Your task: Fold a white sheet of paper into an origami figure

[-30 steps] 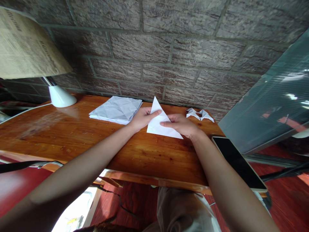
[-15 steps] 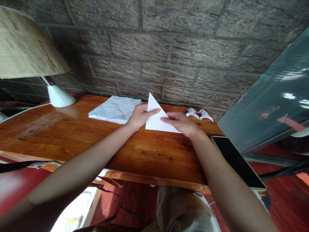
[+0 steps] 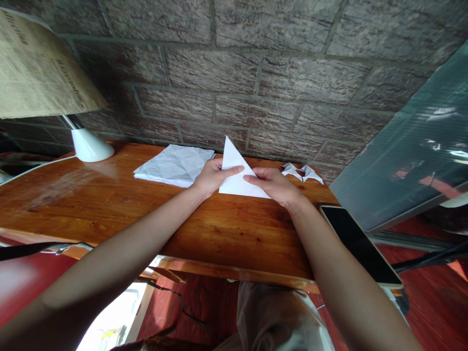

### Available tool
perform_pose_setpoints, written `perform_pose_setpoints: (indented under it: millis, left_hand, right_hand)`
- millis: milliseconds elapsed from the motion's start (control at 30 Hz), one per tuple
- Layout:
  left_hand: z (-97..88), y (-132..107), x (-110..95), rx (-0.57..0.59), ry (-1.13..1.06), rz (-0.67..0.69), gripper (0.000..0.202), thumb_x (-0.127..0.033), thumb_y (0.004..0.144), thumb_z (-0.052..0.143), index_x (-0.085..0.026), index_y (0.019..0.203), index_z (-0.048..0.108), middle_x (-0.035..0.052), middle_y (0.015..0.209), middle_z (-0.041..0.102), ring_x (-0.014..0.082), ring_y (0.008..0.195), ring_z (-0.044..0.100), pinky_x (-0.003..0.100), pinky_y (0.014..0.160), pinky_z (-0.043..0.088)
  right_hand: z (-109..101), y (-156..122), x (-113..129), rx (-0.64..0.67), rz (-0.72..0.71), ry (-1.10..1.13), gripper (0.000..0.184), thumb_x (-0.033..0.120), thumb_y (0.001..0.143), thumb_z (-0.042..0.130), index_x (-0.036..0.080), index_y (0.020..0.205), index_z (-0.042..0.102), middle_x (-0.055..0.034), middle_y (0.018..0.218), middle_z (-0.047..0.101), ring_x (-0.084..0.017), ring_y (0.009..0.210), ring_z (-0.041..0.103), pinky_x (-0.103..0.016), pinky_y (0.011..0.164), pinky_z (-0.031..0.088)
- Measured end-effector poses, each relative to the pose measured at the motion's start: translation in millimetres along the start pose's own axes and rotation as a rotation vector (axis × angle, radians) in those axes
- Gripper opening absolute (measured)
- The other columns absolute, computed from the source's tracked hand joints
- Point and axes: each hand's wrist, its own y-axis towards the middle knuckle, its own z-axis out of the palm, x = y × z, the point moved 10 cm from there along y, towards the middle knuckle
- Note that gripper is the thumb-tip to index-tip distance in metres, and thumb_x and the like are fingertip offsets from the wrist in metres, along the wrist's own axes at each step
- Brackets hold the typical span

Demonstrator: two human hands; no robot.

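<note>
A white sheet of paper [image 3: 234,184], folded to a triangle with its point up, is held above the wooden table. My left hand [image 3: 214,176] pinches its left side, thumb on the near face and fingers behind. My right hand [image 3: 272,184] grips the sloping right edge the same way, its thumb close to the left one. The fingers behind the paper are mostly hidden. Left of my left hand lies a stack of creased white paper [image 3: 171,165]. Beyond my right hand are two small folded paper pieces [image 3: 291,170].
A lamp with a newsprint shade [image 3: 44,73] and white base [image 3: 91,146] stands at the left of the wooden table [image 3: 109,204]. At the right edge lies a dark-screened phone or tablet [image 3: 360,246]. A stone-block wall [image 3: 234,73] rises behind; a ribbed translucent panel [image 3: 409,131] is at right.
Both hands have shifted the folded paper very slightly up and to the left. The grip looks the same, and the other things have stayed in place.
</note>
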Motion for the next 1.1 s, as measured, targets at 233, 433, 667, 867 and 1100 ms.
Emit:
perform_pose_setpoints:
  millis: [233, 433, 667, 867, 1100]
  left_hand:
    - [1.2, -1, 1, -0.028, -0.087, -0.051, 0.043, -0.034, 0.046, 0.096, -0.013, 0.08, 0.078, 0.0068, 0.081, 0.078, 0.0189, 0.067, 0.069, 0.032, 0.068, 0.055]
    - [1.4, -1, -1, -0.014, -0.049, -0.029, 0.043, -0.033, 0.047, 0.096, -0.014, 0.08, 0.078, 0.0057, 0.081, 0.078, 0.0178, 0.067, 0.068, 0.03, 0.066, 0.054]
    - [-2.4, -1, 2, -0.023, 0.089, -0.007, 0.043, -0.036, 0.05, 0.094, -0.014, 0.083, 0.078, 0.0064, 0.084, 0.078, 0.0191, 0.069, 0.068, 0.029, 0.064, 0.052]
    - [1.9, -1, 1, 0.035, 0.188, 0.031, 0.043, -0.037, 0.054, 0.092, -0.014, 0.087, 0.078, 0.0059, 0.087, 0.078, 0.0199, 0.073, 0.068, 0.029, 0.067, 0.052]
    - [-3.6, 2, -6, -0.046, 0.179, 0.078, 0.038, -0.042, 0.06, 0.088, -0.017, 0.088, 0.079, 0.0048, 0.085, 0.077, 0.0171, 0.072, 0.066, 0.026, 0.064, 0.047]
  right_hand:
    - [1, 0, 3, 0.01, -0.025, 0.035, 0.037, 0.047, 0.072, 0.079, 0.017, 0.091, 0.074, -0.0016, 0.084, 0.074, -0.016, 0.071, 0.062, -0.027, 0.066, 0.046]
    - [1, 0, 3, 0.005, -0.028, 0.024, 0.04, 0.052, 0.071, 0.079, 0.017, 0.089, 0.073, -0.0017, 0.082, 0.074, -0.016, 0.07, 0.06, -0.028, 0.064, 0.045]
    - [-4, 1, 3, -0.057, -0.048, -0.009, 0.04, 0.056, 0.073, 0.076, 0.018, 0.086, 0.073, -0.001, 0.077, 0.071, -0.014, 0.064, 0.057, -0.026, 0.058, 0.04]
    - [-15, 2, 9, -0.151, -0.124, 0.016, 0.036, 0.05, 0.073, 0.076, 0.018, 0.088, 0.073, -0.0027, 0.083, 0.072, -0.017, 0.072, 0.061, -0.029, 0.068, 0.047]
    - [-1, 0, 15, -0.032, -0.163, -0.255, 0.034, 0.048, 0.08, 0.067, 0.016, 0.086, 0.075, -0.0043, 0.082, 0.071, -0.017, 0.073, 0.058, -0.029, 0.065, 0.045]
